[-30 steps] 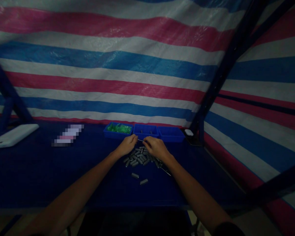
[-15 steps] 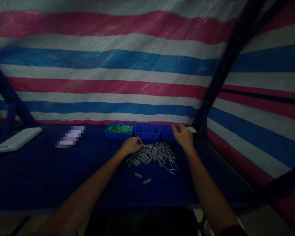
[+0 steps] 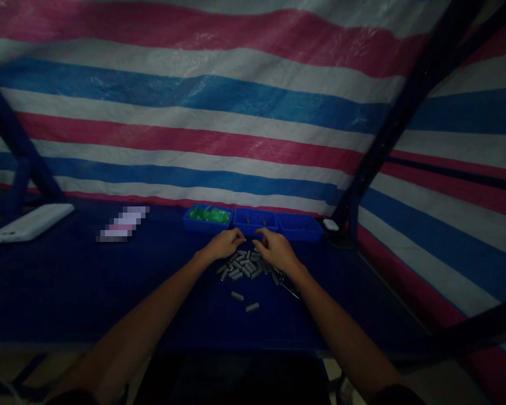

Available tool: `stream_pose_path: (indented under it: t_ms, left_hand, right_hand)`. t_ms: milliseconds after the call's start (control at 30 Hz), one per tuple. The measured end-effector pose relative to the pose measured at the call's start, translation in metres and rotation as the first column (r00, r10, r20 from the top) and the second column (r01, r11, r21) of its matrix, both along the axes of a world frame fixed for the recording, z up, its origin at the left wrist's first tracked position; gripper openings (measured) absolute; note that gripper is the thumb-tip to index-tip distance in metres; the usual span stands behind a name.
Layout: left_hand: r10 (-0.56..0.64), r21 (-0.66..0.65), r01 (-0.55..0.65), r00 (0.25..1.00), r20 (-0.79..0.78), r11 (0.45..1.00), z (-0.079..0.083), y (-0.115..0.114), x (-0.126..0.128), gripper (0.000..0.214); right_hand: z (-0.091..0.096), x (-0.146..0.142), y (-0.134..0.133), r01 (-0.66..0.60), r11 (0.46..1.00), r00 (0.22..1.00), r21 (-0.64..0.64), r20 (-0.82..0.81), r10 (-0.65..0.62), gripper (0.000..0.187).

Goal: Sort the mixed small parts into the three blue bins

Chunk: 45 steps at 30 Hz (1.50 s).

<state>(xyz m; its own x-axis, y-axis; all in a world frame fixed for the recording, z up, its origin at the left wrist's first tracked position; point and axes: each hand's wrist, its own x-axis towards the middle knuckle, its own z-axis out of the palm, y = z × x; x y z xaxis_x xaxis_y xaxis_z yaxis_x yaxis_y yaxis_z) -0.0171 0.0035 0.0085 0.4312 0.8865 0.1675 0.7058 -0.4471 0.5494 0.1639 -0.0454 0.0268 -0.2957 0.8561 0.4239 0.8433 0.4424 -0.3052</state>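
Observation:
My left hand (image 3: pixel 226 244) is closed in a pinch just above the far side of a pile of short grey metal cylinders (image 3: pixel 245 266). A small bright tip shows at its fingertips, too little to name. Facing it, my right hand (image 3: pixel 275 248) is curled with thumb and forefinger drawn in; whatever it may hold is too small to make out. The fingertips of both hands are close together but apart. Beneath my right wrist, thin metal pins (image 3: pixel 290 291) are mostly hidden. Two loose cylinders (image 3: pixel 252 307) lie nearer to me.
Behind the hands stand a blue bin of green pieces (image 3: pixel 211 215), a middle bin (image 3: pixel 256 212) with a few small parts, and a right bin (image 3: pixel 299 223). A white device (image 3: pixel 31 222) and a blurred-out item (image 3: pixel 123 224) lie left. A small white object (image 3: pixel 330 225) sits right.
My right hand has moved left from the right-hand bin to face my left hand. My left hand has risen slightly from the pile's edge. The view has tilted a little.

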Motion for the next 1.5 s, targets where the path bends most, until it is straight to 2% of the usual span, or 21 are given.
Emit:
stream_pose_path:
  t_ms: [100,167,233,300,367,533,667,867,1000,1133,1233,1300,1367,1433,1500]
  left_hand:
    - [-0.078,0.031,0.073,0.98,0.181,0.997,0.008,-0.005,-0.007,0.026]
    - [-0.116,0.055,0.105,0.963,0.244,0.993,0.014,-0.011,-0.009,0.028]
    - [-0.128,0.001,0.134,0.945,0.302,0.991,0.016,-0.018,-0.007,0.028]
    - [-0.104,-0.109,0.155,0.924,0.368,0.982,0.016,-0.025,-0.002,0.028]
    - [-0.066,-0.164,0.144,0.912,0.405,0.976,0.013,-0.029,0.003,0.028]
    - [-0.055,-0.067,0.09,0.91,0.41,0.994,0.01,-0.03,0.009,0.027]
    - [-0.079,-0.037,0.114,0.857,0.509,0.993,0.014,-0.03,0.01,0.023]
    - [-0.045,-0.17,0.222,0.723,0.689,0.96,0.02,-0.036,0.009,0.023]
    - [-0.015,-0.212,0.24,0.695,0.719,0.947,0.02,-0.038,0.011,0.029]
    - [0.063,-0.266,0.163,0.737,0.673,0.95,0.017,-0.035,0.012,0.034]
    - [0.098,-0.206,0.016,0.842,0.531,0.978,0.014,-0.028,0.005,0.038]
    - [0.056,-0.081,-0.03,0.938,0.341,0.996,0.01,-0.022,-0.002,0.034]
    - [0.016,0.028,-0.019,0.993,0.118,0.999,0.004,-0.018,-0.009,0.027]
    - [-0.001,0.068,0.003,0.999,-0.037,0.998,-0.001,-0.016,-0.012,0.021]
    - [-0.004,0.046,0.009,0.995,-0.098,0.999,-0.004,-0.016,-0.012,0.016]
  right_hand:
    - [0.002,-0.011,-0.008,-0.087,0.991,0.995,0.099,0.047,0.083,0.032]
    - [0.003,-0.015,-0.012,-0.117,0.981,0.992,0.155,0.073,0.107,0.029]
    - [0.002,-0.018,-0.013,-0.124,0.975,0.99,0.183,0.097,0.107,0.022]
    - [0.001,-0.019,-0.013,-0.102,0.977,0.99,0.186,0.116,0.081,0.018]
    - [0.0,-0.02,-0.013,-0.052,0.984,0.99,0.172,0.137,0.028,0.017]
    - [0.0,-0.026,-0.017,0.036,0.987,0.962,0.159,0.26,-0.077,0.021]
    - [0.0,-0.031,-0.02,0.063,0.977,0.952,0.203,0.281,-0.12,0.025]
    - [-0.002,-0.034,-0.019,-0.006,0.973,0.962,0.229,0.268,-0.057,0.023]
    - [-0.002,-0.033,-0.019,-0.043,0.97,0.972,0.238,0.234,-0.014,0.023]
    - [0.0,-0.029,-0.017,-0.061,0.975,0.99,0.212,0.14,0.031,0.023]
    - [0.006,-0.021,-0.009,-0.013,0.973,1.0,0.228,0.018,0.009,0.026]
    - [0.012,-0.013,0.0,0.11,0.958,0.994,0.263,-0.052,-0.1,0.028]
    - [0.019,-0.006,0.01,0.27,0.926,0.963,0.262,-0.083,-0.257,0.03]
    - [0.023,0.001,0.018,0.373,0.902,0.927,0.216,-0.055,-0.37,0.034]
    - [0.024,0.006,0.02,0.393,0.904,0.918,0.166,-0.013,-0.397,0.036]
